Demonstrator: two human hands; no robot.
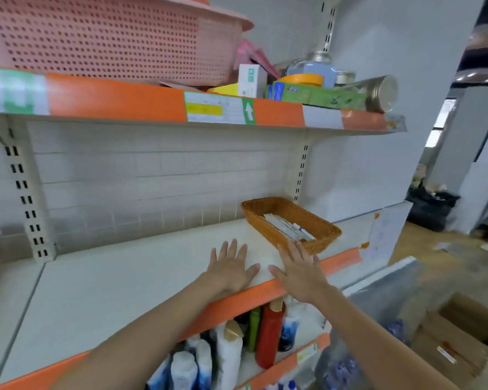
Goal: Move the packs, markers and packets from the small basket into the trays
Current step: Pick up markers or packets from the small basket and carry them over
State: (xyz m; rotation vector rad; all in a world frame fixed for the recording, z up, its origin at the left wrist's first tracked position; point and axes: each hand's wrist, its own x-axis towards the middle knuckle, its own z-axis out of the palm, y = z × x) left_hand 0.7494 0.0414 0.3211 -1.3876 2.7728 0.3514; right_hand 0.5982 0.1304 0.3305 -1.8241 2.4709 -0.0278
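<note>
A small brown wicker basket sits at the right end of the white middle shelf, with white flat packs lying inside. My left hand lies flat on the shelf, fingers spread, holding nothing, left of the basket. My right hand is stretched out with straight fingers just in front of the basket's near corner, fingertips close to its rim, holding nothing. No trays are visible.
The upper shelf carries a pink perforated basket, small boxes, orange tape rolls and glass jars. Bottles stand on the lower shelf. Cardboard boxes sit on the floor at right.
</note>
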